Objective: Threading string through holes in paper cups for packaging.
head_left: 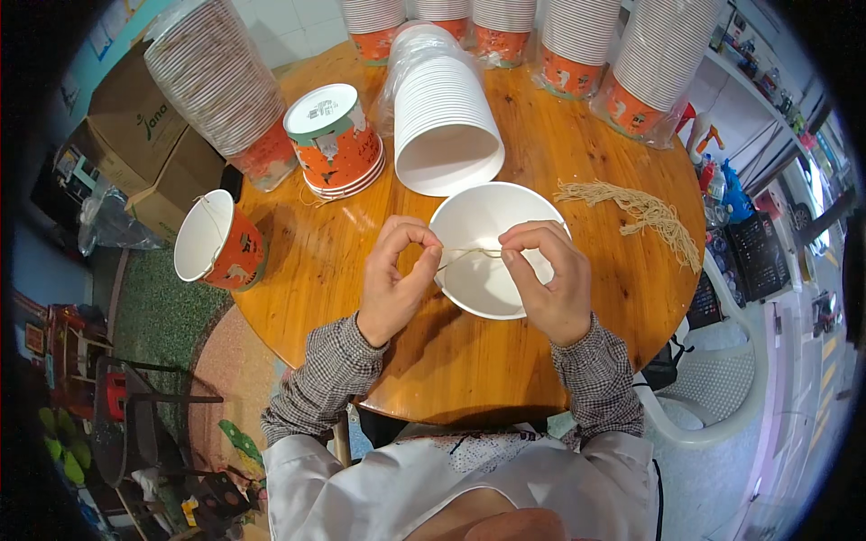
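Observation:
A white-lined paper bucket stands mouth up at the table's near middle. Over its mouth, a thin tan string stretches between my two hands. My left hand pinches one part of it at thumb and forefinger, above the bucket's left rim. Above the right side, my right hand grips another part between thumb and fingers. Whether the string is fastened to the bucket is hidden by my fingers. To the right lies a loose bundle of the same string. An orange printed bucket with a string across its mouth tilts at the left.
Behind my hands, a nested stack of buckets lies on its side, mouth toward me. Upside-down buckets sit left of it. Several plastic-wrapped stacks line the round wooden table's far edge. A white chair stands at the right.

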Tool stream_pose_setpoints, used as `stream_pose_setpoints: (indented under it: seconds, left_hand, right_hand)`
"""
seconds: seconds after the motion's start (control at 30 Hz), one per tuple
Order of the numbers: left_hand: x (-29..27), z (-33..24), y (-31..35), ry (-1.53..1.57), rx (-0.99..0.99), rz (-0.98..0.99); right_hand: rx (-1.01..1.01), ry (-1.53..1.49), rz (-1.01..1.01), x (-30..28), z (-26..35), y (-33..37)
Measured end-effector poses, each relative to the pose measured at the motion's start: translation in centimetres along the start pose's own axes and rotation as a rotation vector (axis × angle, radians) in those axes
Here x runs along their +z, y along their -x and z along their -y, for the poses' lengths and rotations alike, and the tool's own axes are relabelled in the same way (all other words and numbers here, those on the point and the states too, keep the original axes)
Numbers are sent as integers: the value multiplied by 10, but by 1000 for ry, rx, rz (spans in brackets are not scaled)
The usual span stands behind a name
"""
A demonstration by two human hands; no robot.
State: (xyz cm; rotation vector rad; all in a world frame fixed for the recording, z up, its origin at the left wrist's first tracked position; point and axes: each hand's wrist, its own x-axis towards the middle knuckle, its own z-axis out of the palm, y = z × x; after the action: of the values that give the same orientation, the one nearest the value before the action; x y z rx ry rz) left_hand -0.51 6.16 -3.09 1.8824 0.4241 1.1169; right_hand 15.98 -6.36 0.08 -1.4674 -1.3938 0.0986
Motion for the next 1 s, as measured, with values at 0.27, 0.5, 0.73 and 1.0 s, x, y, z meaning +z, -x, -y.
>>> stream_pose_setpoints:
  seconds: [0.27,0.5,0.73,1.0]
  left_hand:
    - [5,2,-1,12,-10,11]
    - [-6,-4,1,-165,24,126]
    - [3,-29,-20,-303,176,188]
    - [12,-28,-18,-260,126,285]
  right_hand:
    - [31,-100,-28,-1,-5,1]
    - [66,-189,-25,-5,-5,-5]
    - [10,-135,-35,-5,-3,-4]
    - [50,-49,14,-9,8,-3]
